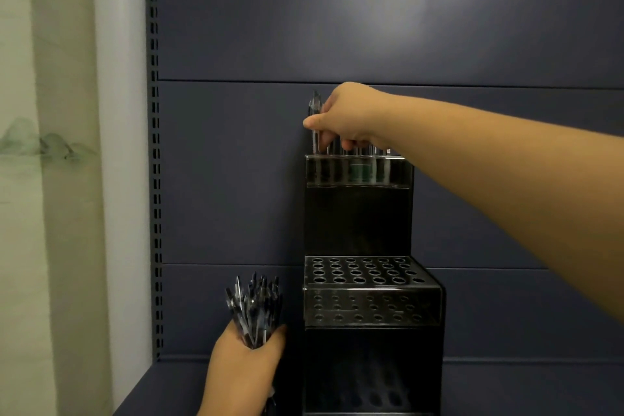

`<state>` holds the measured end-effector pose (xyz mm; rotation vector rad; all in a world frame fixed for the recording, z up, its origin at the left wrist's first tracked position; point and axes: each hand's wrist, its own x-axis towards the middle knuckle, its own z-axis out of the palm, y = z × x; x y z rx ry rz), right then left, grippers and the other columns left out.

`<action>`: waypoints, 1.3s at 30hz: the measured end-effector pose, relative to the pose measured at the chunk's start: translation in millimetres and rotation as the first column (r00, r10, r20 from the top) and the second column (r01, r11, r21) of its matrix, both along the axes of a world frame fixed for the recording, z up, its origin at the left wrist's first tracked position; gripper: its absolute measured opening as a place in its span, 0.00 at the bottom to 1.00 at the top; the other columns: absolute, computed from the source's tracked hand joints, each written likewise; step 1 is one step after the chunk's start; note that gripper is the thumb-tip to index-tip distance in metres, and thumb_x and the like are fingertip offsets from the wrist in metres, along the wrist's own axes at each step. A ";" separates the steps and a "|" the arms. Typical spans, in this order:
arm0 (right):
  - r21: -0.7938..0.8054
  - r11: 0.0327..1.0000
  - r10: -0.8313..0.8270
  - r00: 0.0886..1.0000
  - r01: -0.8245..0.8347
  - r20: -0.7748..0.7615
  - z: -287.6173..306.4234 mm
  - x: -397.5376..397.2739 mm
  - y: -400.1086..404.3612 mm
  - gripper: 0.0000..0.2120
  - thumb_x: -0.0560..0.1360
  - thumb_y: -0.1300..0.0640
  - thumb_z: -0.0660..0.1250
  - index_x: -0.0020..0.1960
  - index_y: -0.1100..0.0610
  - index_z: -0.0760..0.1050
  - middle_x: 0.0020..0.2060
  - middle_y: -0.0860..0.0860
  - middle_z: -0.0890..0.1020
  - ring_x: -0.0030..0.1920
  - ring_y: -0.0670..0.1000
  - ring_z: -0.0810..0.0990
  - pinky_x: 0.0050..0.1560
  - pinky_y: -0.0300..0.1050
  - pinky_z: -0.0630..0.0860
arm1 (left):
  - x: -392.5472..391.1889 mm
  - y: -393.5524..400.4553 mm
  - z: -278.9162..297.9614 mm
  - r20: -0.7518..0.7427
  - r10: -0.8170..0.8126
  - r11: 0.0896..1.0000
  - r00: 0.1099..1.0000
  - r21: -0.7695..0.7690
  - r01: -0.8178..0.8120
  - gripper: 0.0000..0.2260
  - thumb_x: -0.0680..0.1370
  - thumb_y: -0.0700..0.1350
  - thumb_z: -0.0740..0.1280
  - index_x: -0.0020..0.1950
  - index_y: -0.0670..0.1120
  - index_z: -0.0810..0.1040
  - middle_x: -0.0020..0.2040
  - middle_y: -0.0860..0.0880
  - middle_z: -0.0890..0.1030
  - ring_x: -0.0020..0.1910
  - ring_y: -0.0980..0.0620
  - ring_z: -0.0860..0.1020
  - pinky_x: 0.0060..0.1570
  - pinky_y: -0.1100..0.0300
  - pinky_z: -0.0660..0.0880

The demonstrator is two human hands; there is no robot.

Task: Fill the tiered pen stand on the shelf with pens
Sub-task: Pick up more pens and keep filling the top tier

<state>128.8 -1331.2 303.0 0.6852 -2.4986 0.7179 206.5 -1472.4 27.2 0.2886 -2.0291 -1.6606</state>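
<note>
Right hand (341,118) pinches one clear pen (315,121) at the two-tiered black pen stand's (358,223) top row, fingers hiding neighbouring pens; left hand (246,358) grips an uncountable pen bundle (253,304).

The right hand (347,118) covers most of the pens (358,149) at the stand's top tier. At six o'clock, the frame's edge cuts off the pen stand (371,368) and the left hand (243,371).

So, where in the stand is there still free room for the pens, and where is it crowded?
Free: the lower tier, every hole in its top plate looks empty, in front of the black riser. Crowded: the top tier, where pens already stand and the right hand grips a pen at its left end. The left hand holds the bundle.
</note>
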 end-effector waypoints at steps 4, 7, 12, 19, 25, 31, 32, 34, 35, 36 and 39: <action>0.089 0.994 -0.057 0.998 0.060 -0.035 -1.7 3.8 1.4 0.19 0.82 0.45 0.65 0.51 0.61 0.83 0.41 0.51 0.87 0.28 0.48 0.75 0.37 0.44 0.75 | 4.0 -4.4 -1.0 0.006 -0.029 0.998 1.000 0.057 0.029 0.07 0.75 0.46 0.74 0.48 0.45 0.79 0.34 0.45 0.82 0.29 0.49 0.79 0.25 0.63 0.71; 0.125 0.983 -0.122 0.985 0.138 -0.125 -9.4 10.1 6.7 0.23 0.79 0.41 0.67 0.47 0.62 0.84 0.37 0.54 0.85 0.33 0.53 0.78 0.36 0.45 0.75 | 9.2 -4.6 0.0 -0.002 -0.072 0.993 0.997 0.093 0.072 0.07 0.76 0.44 0.72 0.44 0.42 0.77 0.30 0.44 0.78 0.27 0.50 0.75 0.24 0.61 0.71; 0.009 0.999 -0.042 0.903 0.050 -0.427 -55.8 50.1 11.8 0.13 0.78 0.41 0.67 0.47 0.51 0.76 0.38 0.45 0.78 0.39 0.46 0.76 0.37 0.45 0.68 | 15.1 -3.9 -0.7 -0.049 -0.066 0.994 0.997 0.085 0.070 0.09 0.76 0.42 0.70 0.46 0.38 0.74 0.31 0.44 0.75 0.28 0.50 0.73 0.27 0.58 0.72; 0.451 0.889 0.247 0.914 -0.081 -0.323 -157.5 102.8 -23.3 0.16 0.76 0.37 0.66 0.47 0.48 0.83 0.41 0.45 0.77 0.44 0.49 0.77 0.48 0.50 0.77 | 28.6 -3.4 11.7 -0.152 -0.058 0.996 0.987 -0.070 0.048 0.05 0.76 0.40 0.68 0.42 0.44 0.73 0.27 0.47 0.71 0.23 0.58 0.67 0.23 0.64 0.63; 0.414 0.910 0.197 0.910 -0.032 -0.364 -171.2 111.6 -48.1 0.21 0.77 0.33 0.62 0.48 0.48 0.85 0.42 0.46 0.75 0.45 0.50 0.75 0.51 0.49 0.75 | 31.5 0.0 12.4 -0.164 -0.035 0.955 0.986 -0.295 -0.016 0.10 0.77 0.33 0.66 0.42 0.43 0.67 0.34 0.56 0.71 0.29 0.62 0.72 0.27 0.70 0.68; 0.253 0.964 0.137 0.962 -0.076 -0.234 -164.3 108.8 -48.5 0.17 0.79 0.42 0.65 0.38 0.50 0.82 0.37 0.46 0.75 0.40 0.46 0.76 0.40 0.41 0.70 | 20.4 -6.0 18.9 -0.111 -0.024 0.952 0.994 -0.305 -0.011 0.04 0.75 0.48 0.66 0.44 0.51 0.72 0.32 0.51 0.76 0.29 0.58 0.75 0.26 0.69 0.69; 0.209 0.974 0.133 0.972 -0.092 -0.195 -162.3 108.3 -46.8 0.17 0.79 0.43 0.66 0.36 0.50 0.80 0.36 0.47 0.75 0.38 0.45 0.75 0.36 0.38 0.67 | 21.5 -5.9 21.7 -0.118 -0.026 0.966 0.993 -0.258 -0.005 0.05 0.73 0.50 0.67 0.45 0.51 0.73 0.32 0.51 0.77 0.29 0.58 0.76 0.25 0.68 0.68; 0.157 0.982 0.135 0.976 -0.108 -0.168 -161.3 107.1 -44.3 0.17 0.79 0.44 0.66 0.36 0.51 0.80 0.36 0.47 0.76 0.38 0.45 0.75 0.35 0.37 0.66 | 26.6 -5.0 24.4 -0.132 -0.040 0.983 0.990 -0.184 0.015 0.07 0.72 0.48 0.71 0.46 0.51 0.74 0.30 0.54 0.79 0.28 0.62 0.77 0.20 0.70 0.66; 0.149 0.982 0.140 0.976 -0.116 -0.168 -161.8 107.1 -43.5 0.16 0.79 0.43 0.66 0.37 0.51 0.81 0.36 0.47 0.76 0.39 0.45 0.76 0.36 0.38 0.67 | 29.8 -3.4 25.0 -0.138 -0.058 0.987 0.989 -0.160 0.035 0.07 0.73 0.46 0.71 0.46 0.51 0.75 0.30 0.56 0.80 0.27 0.63 0.77 0.19 0.70 0.65; 0.147 0.981 0.148 0.975 -0.124 -0.165 -162.5 107.5 -42.8 0.16 0.79 0.43 0.66 0.39 0.51 0.82 0.37 0.47 0.76 0.40 0.45 0.76 0.37 0.39 0.69 | 32.6 -1.8 24.9 -0.136 -0.080 0.989 0.987 -0.133 0.061 0.07 0.73 0.45 0.72 0.46 0.52 0.75 0.31 0.57 0.80 0.28 0.63 0.78 0.19 0.70 0.66; 0.147 0.978 0.169 0.974 -0.148 -0.148 -163.6 107.5 -40.6 0.15 0.79 0.43 0.66 0.40 0.51 0.80 0.39 0.46 0.74 0.41 0.45 0.75 0.40 0.39 0.69 | 37.6 1.9 26.1 -0.142 -0.142 0.989 0.980 -0.049 0.136 0.06 0.74 0.43 0.71 0.48 0.52 0.76 0.33 0.57 0.82 0.28 0.62 0.78 0.22 0.69 0.68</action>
